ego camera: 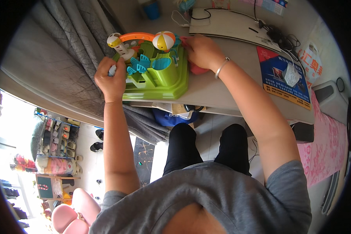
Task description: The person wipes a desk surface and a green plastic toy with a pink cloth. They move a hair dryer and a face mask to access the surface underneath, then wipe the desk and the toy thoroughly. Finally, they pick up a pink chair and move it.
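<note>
A green plastic toy playset stands at the desk's front left, with blue wheel-like parts, an orange arch and a white, yellow and orange striped ball shape. At its left side my left hand is closed around a small pale grey-blue item, its kind unclear; the hand touches or nearly touches the playset. Beyond the playset's right edge, my right hand grips a pink-red cloth, part of which lies on the desk. The fingertips of that hand are partly hidden.
Grey curtains hang close at the left. A white flat panel, black cables and a blue printed mat lie behind and right on the desk. A blue cup stands at the back. My knees are below the desk's front edge.
</note>
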The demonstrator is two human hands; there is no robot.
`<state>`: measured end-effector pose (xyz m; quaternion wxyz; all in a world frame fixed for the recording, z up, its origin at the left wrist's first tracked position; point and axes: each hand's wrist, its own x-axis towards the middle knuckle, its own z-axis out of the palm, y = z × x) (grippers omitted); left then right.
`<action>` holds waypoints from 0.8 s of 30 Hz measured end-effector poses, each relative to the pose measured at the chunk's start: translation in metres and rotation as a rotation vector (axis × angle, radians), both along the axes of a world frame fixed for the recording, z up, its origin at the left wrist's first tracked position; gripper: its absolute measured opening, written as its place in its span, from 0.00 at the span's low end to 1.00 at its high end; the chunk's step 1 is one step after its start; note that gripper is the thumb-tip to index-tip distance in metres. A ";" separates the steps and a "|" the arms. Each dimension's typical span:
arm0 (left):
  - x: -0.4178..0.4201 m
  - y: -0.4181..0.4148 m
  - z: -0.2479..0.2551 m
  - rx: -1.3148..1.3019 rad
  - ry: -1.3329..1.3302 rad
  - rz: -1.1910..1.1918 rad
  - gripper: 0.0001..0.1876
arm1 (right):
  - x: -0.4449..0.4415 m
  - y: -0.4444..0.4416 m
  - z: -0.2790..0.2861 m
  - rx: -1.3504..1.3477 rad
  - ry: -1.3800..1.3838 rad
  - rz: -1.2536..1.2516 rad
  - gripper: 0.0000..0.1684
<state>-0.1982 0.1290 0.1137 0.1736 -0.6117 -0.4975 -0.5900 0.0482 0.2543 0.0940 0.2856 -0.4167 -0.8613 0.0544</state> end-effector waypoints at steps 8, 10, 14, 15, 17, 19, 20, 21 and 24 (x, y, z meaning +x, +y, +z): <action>0.005 -0.002 0.000 -0.006 0.007 -0.004 0.14 | 0.033 -0.084 -0.010 0.195 0.173 0.175 0.11; 0.003 -0.001 0.003 -0.025 0.014 -0.004 0.13 | 0.040 -0.087 -0.008 0.166 0.190 0.256 0.11; 0.000 -0.004 0.003 -0.026 0.023 -0.012 0.13 | 0.039 -0.059 0.009 0.073 0.002 0.211 0.11; 0.000 -0.004 0.004 -0.030 0.010 -0.027 0.13 | 0.035 -0.045 0.012 0.070 -0.031 0.175 0.12; 0.004 0.002 0.006 -0.029 0.000 -0.033 0.13 | 0.027 -0.016 0.018 0.071 -0.099 0.097 0.12; 0.008 0.008 0.006 -0.034 0.010 -0.003 0.13 | 0.018 -0.007 0.011 0.074 0.006 0.062 0.12; 0.008 0.010 0.006 -0.025 0.028 0.007 0.13 | 0.017 -0.004 0.007 0.076 0.058 0.041 0.12; 0.005 0.009 0.004 -0.015 0.038 0.024 0.13 | 0.013 -0.009 0.007 0.065 0.056 0.071 0.11; 0.001 0.006 0.000 -0.003 0.041 0.047 0.13 | 0.017 -0.042 0.001 0.070 0.102 0.186 0.09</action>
